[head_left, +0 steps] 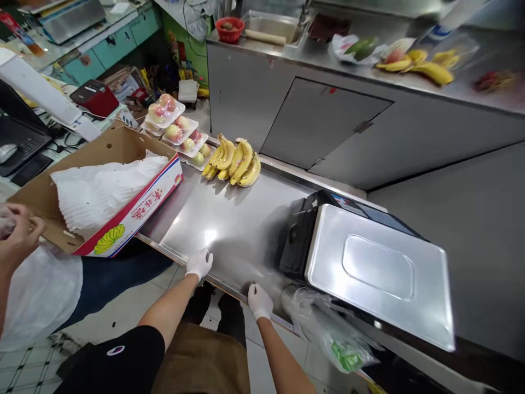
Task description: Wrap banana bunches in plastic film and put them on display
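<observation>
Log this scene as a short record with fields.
Left hand: white-gloved, resting on the stainless steel counter
Right hand: white-gloved, at the counter edge, beside a clear plastic bag
Held: nothing visible
Nearby: steel-topped scale; bananas; film-wrapped fruit trays; cardboard box
Other person: bare hand beside the box

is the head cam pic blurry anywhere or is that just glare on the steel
In the head view, white glare blooms on the stainless-steel counter above the white-gloved left hand, the silver metal scale top looks stretched near the frame edge, and the reddish item at upper right is blurred.
</observation>
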Motion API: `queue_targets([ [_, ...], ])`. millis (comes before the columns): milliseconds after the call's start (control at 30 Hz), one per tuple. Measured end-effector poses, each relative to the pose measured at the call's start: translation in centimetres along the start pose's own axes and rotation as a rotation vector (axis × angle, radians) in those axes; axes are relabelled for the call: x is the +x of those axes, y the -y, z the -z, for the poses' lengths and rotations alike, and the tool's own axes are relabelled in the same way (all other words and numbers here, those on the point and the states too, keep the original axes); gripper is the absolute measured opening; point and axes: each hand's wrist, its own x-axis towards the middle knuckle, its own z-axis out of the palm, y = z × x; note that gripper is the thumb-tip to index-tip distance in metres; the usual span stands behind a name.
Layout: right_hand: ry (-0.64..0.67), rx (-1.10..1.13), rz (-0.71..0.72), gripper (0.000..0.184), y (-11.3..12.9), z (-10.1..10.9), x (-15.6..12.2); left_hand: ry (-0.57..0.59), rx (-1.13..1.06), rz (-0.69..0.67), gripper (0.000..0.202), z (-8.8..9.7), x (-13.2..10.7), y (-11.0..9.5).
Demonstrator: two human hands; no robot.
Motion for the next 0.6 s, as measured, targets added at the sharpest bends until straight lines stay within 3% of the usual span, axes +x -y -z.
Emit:
queue_targets([
  [67, -0.001, -0.009, -0.022, 0.044, -0.2, -0.5, 0.1, 0.073, 0.024, 0.005, 0.056, -5.9, 1.0, -2.7],
  [167, -0.014, -0.020, -0.023, 0.040, -0.3, -0.8, 0.2, 0.146, 0.061, 0.031, 0.041, -14.0, 2.7, -4.7],
  [267, -0.029, -0.028, -0.033, 0.038, -0.5, -0.9, 0.2, 0.223, 0.176, 0.075, 0.043, -20.8, 3.9, -5.8],
  [300, -0.031, -0.028, -0.039, 0.038, -0.4, -0.9, 0.2, 0.246, 0.212, 0.092, 0.035, -22.6, 4.3, -6.0],
  [433, -0.033, -0.029, -0.033, 0.038, -0.2, -0.6, -0.3, 0.288, 0.264, 0.122, 0.026, -27.6, 5.7, -6.1],
  [600, -0.025, -0.067, -0.025, 0.040, -0.1, -0.4, -0.4, 0.261, 0.296, 0.121, 0.034, -29.7, 6.5, -4.7],
])
